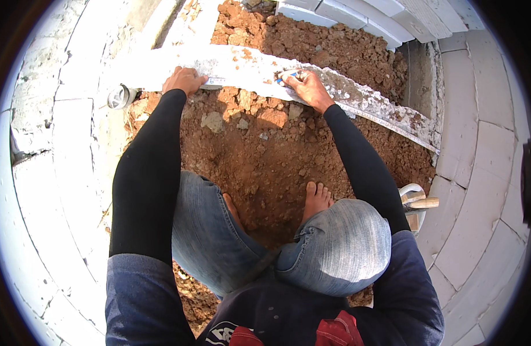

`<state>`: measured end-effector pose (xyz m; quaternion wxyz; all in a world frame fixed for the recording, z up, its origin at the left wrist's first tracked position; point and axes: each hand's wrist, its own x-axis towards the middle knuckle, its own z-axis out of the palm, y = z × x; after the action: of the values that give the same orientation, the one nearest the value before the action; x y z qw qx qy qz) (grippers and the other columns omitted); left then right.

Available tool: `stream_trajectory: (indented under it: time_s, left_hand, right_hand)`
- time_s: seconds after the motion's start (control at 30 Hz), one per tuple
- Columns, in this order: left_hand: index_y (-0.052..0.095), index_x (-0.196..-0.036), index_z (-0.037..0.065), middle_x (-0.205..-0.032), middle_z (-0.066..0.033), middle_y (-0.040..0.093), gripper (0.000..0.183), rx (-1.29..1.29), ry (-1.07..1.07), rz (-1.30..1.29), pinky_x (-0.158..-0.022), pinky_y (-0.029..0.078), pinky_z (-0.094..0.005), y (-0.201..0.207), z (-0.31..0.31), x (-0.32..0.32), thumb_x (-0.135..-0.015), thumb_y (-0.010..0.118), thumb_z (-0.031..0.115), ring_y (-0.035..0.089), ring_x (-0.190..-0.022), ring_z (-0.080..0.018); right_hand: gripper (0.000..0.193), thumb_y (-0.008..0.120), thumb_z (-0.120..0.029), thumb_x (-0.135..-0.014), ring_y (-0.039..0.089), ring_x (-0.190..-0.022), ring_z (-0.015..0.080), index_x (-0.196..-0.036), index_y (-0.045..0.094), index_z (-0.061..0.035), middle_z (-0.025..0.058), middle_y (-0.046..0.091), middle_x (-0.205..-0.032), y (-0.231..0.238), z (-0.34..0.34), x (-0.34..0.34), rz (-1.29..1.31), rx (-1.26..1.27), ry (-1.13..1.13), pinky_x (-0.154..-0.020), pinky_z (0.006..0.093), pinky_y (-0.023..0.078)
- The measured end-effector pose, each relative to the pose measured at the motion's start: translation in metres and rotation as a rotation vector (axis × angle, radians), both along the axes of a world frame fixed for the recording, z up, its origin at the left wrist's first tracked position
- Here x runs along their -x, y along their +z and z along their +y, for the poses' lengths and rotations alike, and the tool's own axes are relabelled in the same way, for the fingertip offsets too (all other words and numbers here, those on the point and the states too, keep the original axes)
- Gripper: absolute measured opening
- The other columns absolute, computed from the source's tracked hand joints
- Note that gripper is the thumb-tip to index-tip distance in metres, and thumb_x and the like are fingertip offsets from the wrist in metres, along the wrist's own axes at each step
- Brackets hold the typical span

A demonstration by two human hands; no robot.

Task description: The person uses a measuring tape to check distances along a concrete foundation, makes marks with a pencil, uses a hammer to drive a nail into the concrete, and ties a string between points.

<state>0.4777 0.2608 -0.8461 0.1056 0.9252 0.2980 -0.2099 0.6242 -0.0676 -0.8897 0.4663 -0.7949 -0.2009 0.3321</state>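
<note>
A long, pale, rough-topped slab (363, 92) lies across the soil in front of me, with reddish dirt on it. Along its near edge runs a thin white measuring tape (386, 123) with fine markings, reaching to the slab's right end. My left hand (185, 80) presses down at the slab's left part, fingers closed on the marked strip by the near edge. Over the slab's middle, my right hand (310, 89) pinches a small blue-and-white tool (287, 75). Its tip is too small and glary to make out.
Loose brown soil (254, 155) surrounds my bare feet. A round grey metal-looking cup or pipe end (121, 97) sits left of the slab. Right of me stands a white bucket (411, 189) with a wooden-handled tool (423, 203). Pale block walls (467, 115) flank the soil.
</note>
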Motion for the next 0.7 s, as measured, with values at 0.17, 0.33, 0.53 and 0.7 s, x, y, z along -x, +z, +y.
stream_trajectory:
  time_s: [0.17,0.33,0.53,0.7]
  left_hand:
    - [0.072,-0.121,0.013,-0.130,-0.0200,0.061,0.057,-0.007,0.023,0.012,-0.103,0.047,-0.0459,-0.001,0.003,0.002,-0.089,0.063,0.060,0.060,-0.122,-0.0324]
    - [0.072,-0.122,0.014,-0.130,-0.0187,0.061,0.057,0.022,0.028,0.024,-0.103,0.047,-0.0450,0.002,-0.001,0.000,-0.089,0.063,0.060,0.059,-0.123,-0.0316]
    - [0.070,-0.125,0.014,-0.132,-0.0181,0.060,0.059,0.003,0.020,0.024,-0.104,0.046,-0.0447,0.002,-0.003,-0.001,-0.089,0.063,0.060,0.058,-0.125,-0.0315]
    - [0.070,-0.125,0.013,-0.133,-0.0180,0.060,0.060,-0.002,0.046,0.029,-0.105,0.046,-0.0454,0.004,0.002,0.003,-0.089,0.063,0.060,0.057,-0.126,-0.0318]
  right_hand:
    - [0.030,0.068,-0.031,-0.098,0.067,-0.083,0.0121,-0.109,0.075,-0.0037,0.0054,0.076,-0.095,0.020,0.006,0.005,0.059,0.062,0.016,-0.077,0.0335,0.052]
    - [0.031,0.069,-0.031,-0.098,0.068,-0.084,0.0123,-0.113,0.074,-0.0043,0.0062,0.076,-0.098,0.018,0.001,0.003,0.079,0.032,0.003,-0.077,0.0335,0.052]
    - [0.030,0.069,-0.030,-0.097,0.067,-0.080,0.0122,-0.110,0.075,-0.0043,0.0062,0.076,-0.094,0.014,0.000,0.000,0.019,0.095,0.029,-0.074,0.0344,0.052]
    - [0.029,0.069,-0.030,-0.098,0.066,-0.076,0.0121,-0.108,0.076,-0.0039,0.0048,0.076,-0.091,0.022,0.008,0.009,0.095,0.043,-0.006,-0.073,0.0351,0.052]
